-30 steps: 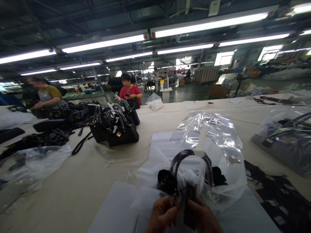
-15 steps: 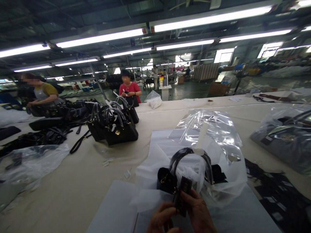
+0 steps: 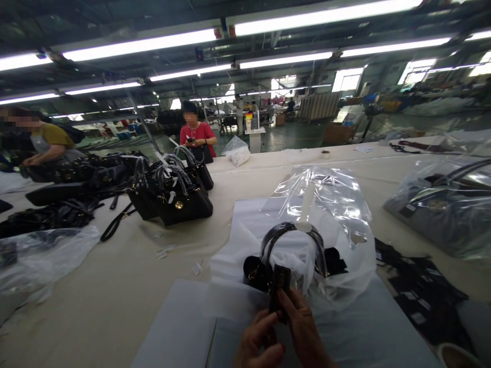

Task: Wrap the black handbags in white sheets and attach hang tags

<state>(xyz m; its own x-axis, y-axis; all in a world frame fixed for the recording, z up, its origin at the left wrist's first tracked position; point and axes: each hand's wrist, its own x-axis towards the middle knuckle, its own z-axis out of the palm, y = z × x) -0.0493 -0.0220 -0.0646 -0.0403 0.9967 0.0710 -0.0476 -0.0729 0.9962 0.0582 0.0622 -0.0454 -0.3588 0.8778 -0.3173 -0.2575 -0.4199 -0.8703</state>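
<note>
A dark tag (image 3: 283, 276) with raised lettering stands upright between my two hands. My right hand (image 3: 303, 324) pinches it between thumb and fingers. At its lower left edge, the curled fingers of my left hand (image 3: 261, 340) grip it too. Just beyond lies a black handbag (image 3: 253, 273) whose film-wrapped handles (image 3: 273, 235) arch upward. White tissue and a clear plastic bag (image 3: 337, 194) surround much of its body, so its front is mostly hidden. Pale sheets (image 3: 180, 322) lie underneath on the table.
Several black handbags (image 3: 187, 207) stand at left, beside a pile of black straps (image 3: 49, 217). A plastic-covered grey bag (image 3: 441, 214) and black pieces with white labels (image 3: 425, 296) lie at right. Two co-workers (image 3: 199, 134) handle bags across the table. Small sachets (image 3: 197, 269) lie left.
The view has shifted slightly, so the table items sit a little further left and higher. My hands still hold the tag, which is now more upright.
</note>
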